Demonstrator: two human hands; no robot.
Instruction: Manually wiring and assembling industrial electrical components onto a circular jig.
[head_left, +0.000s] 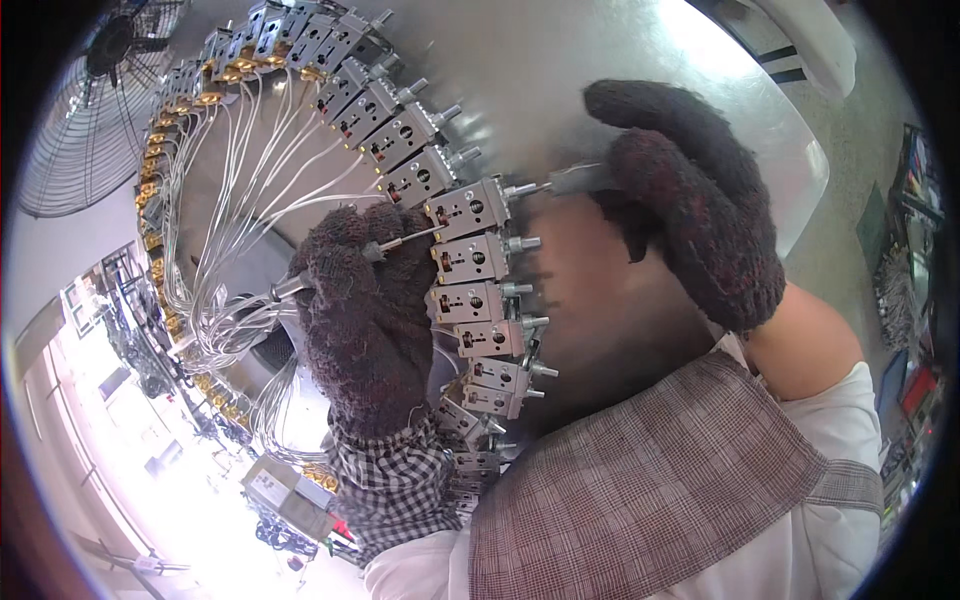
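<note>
Both my hands wear dark, thick knitted gloves. My left hand (365,300) is closed round a slim metal screwdriver (405,240), its thin tip at the face of a box-shaped metal thermostat unit (468,208). A silvery rod end juts from the other side of that fist. To the right, my right hand (700,195) is closed on a grey driver-like tool (582,179); its dark lower part is mostly covered by the glove. This tool's narrow tip meets the same unit's threaded shaft (525,189). One finger of this hand sticks out above the tool.
Several similar units (470,258) stand side by side in a large ring. White wires (240,160) run inside the ring from brass-coloured parts. A caged fan (100,110) is at the upper left. Behind the ring lies a shiny metal tabletop (560,60); a grey box (290,495) is lower left.
</note>
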